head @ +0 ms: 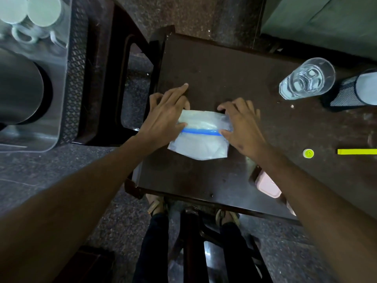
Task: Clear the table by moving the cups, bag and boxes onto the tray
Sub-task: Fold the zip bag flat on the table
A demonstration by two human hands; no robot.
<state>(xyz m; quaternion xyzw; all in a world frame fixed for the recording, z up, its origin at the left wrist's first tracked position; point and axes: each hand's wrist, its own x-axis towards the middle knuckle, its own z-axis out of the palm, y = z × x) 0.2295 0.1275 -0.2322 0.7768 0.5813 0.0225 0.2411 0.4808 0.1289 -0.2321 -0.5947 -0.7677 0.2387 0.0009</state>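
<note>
Head view: both hands press a clear plastic zip bag with a blue seal strip (201,135) flat on the dark wooden counter (224,74). Left hand (165,117) fingers spread over its left edge; right hand (242,127) fingers spread, thumb on the seal. Clear plastic tray (55,99) sits far left, holding pale green cups (42,11).

Both hands, left hand (165,113) and right hand (241,125), pressed flat a clear blue-zippered plastic bag (201,139) on the dark wooden desk (224,68).

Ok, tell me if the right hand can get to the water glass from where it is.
Probably yes. The right hand rests on the zip bag, and the dark tabletop between it and the water glass looks bare, so nothing blocks it.
</note>
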